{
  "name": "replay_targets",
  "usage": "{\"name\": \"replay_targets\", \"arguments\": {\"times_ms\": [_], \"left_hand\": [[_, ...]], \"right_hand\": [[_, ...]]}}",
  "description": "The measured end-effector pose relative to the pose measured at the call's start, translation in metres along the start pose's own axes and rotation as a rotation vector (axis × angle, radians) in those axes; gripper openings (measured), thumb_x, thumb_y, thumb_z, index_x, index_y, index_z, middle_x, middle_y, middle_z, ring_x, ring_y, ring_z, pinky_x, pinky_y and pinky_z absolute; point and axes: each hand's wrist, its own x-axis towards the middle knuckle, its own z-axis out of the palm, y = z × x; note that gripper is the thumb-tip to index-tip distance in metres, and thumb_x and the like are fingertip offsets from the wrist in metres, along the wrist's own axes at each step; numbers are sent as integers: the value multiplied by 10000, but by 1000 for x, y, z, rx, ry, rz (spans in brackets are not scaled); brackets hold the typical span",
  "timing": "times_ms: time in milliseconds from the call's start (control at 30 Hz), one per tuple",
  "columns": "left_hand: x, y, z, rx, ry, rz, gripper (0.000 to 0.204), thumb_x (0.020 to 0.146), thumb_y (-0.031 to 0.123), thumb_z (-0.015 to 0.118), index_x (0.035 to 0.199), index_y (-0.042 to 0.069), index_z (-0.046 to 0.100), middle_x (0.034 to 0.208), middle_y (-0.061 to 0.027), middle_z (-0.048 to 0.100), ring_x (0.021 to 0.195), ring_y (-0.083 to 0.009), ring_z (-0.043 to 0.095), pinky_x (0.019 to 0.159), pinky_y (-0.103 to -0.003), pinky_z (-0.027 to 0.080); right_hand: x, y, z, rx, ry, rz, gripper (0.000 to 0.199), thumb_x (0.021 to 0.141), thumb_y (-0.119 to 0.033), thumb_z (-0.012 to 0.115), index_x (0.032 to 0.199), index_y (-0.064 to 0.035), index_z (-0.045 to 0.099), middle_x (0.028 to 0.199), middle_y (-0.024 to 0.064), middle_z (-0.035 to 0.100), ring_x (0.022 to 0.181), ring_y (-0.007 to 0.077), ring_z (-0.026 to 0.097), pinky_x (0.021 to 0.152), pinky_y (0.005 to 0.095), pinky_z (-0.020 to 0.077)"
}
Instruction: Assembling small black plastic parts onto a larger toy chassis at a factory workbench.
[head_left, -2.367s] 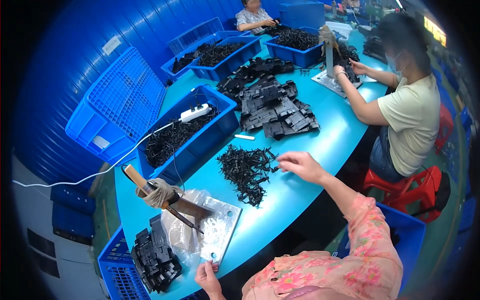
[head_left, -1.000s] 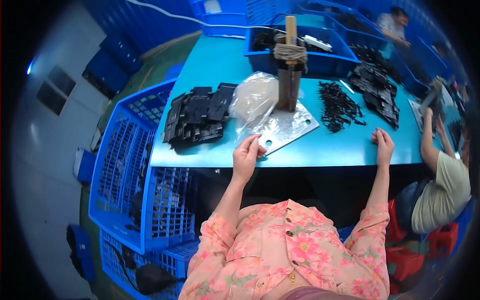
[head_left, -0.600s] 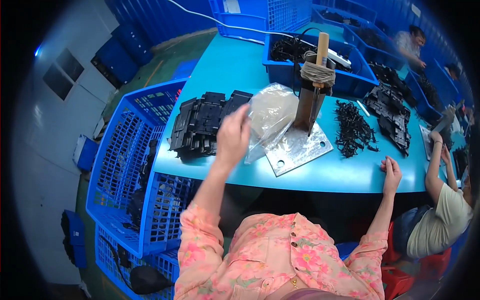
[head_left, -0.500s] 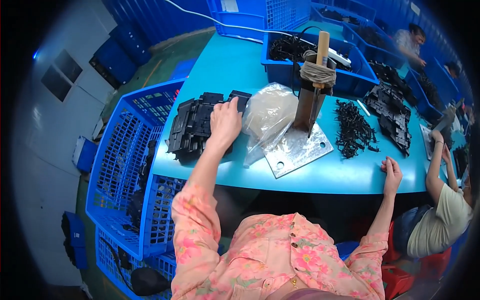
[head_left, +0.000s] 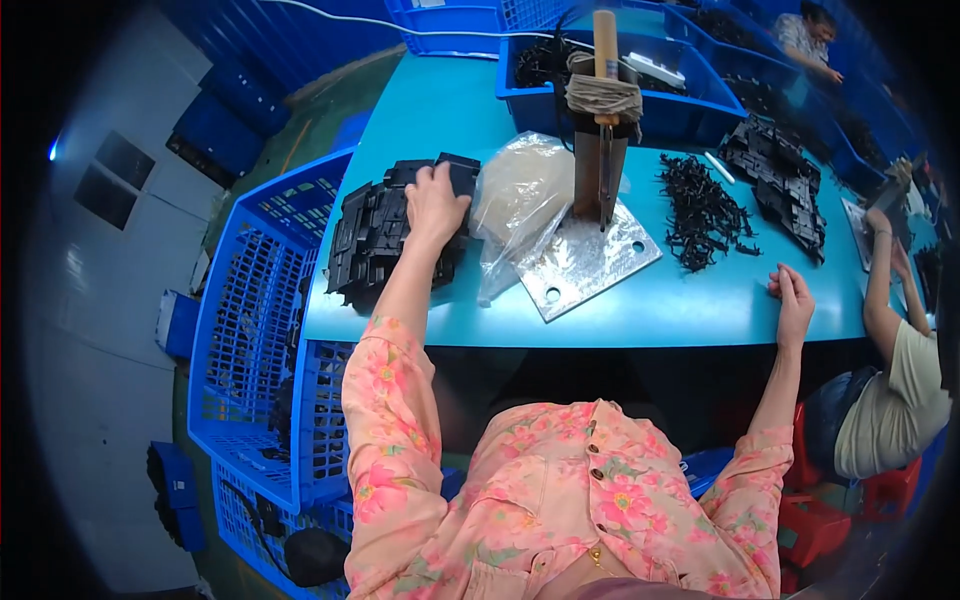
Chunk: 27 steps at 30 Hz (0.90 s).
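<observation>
My left hand [head_left: 436,208] rests over a pile of black molded plastic parts [head_left: 385,235] at the table's left, thumb and fingers apart. Its fingertips touch the pile beside a part [head_left: 460,174] at the right end. Whether they grip one is not clear. My right hand [head_left: 793,305] is at the front edge of the table, fingers curled together; anything inside them is hidden. Between the hands, a clear plastic bag [head_left: 520,195] with pale contents lies partly over a metal plate [head_left: 590,262]. An upright post [head_left: 598,170] wrapped in cord, with a wooden-handled tool [head_left: 606,60], rises from the plate.
Small black pieces [head_left: 700,215] lie heaped right of the plate, near a white stick [head_left: 719,167] and more black molded parts [head_left: 775,185]. A blue bin [head_left: 690,125] stands behind. Blue crates [head_left: 245,330] flank the table's left. A co-worker [head_left: 890,390] sits at right.
The whole view has shifted, with the table now higher in the picture. My left hand stays on the black parts, its fingers spread more. My right hand stays near the table edge.
</observation>
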Motion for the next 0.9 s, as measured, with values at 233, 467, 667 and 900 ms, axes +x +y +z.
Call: {"name": "replay_targets", "arguments": {"times_ms": [233,467,667,900], "left_hand": [[4,-12,-10,-374,160,-208,567,667,160,644,1153,-10,407,907,-181,560,862,-320,540,758,-373,415],[-4,-18,-20,-999,-2,-385,458,715,121,626,1100,-71,467,848,-100,596,766,-148,556,688,-252,432],[-17,-13,-46,-1321,-105,-541,368,769,80,577,1089,-72,475,946,-109,575,797,-149,561,718,-243,438],[-58,8,-62,-1629,85,-532,237,763,74,599,965,-3,500,824,-26,556,667,-45,519,541,-149,411]], "right_hand": [[7,1,-5,28,19,-31,240,847,-171,492,987,8,568,812,41,579,688,70,506,638,194,412],[3,8,-5,-17,0,-40,235,846,-167,487,988,1,570,801,27,576,681,69,501,640,193,408],[-7,-1,-5,-27,8,-14,235,844,-169,493,984,5,566,794,37,576,680,71,501,636,194,410],[1,5,-7,-42,6,18,251,850,-180,493,1005,7,559,812,30,567,690,62,491,649,191,407]]}}
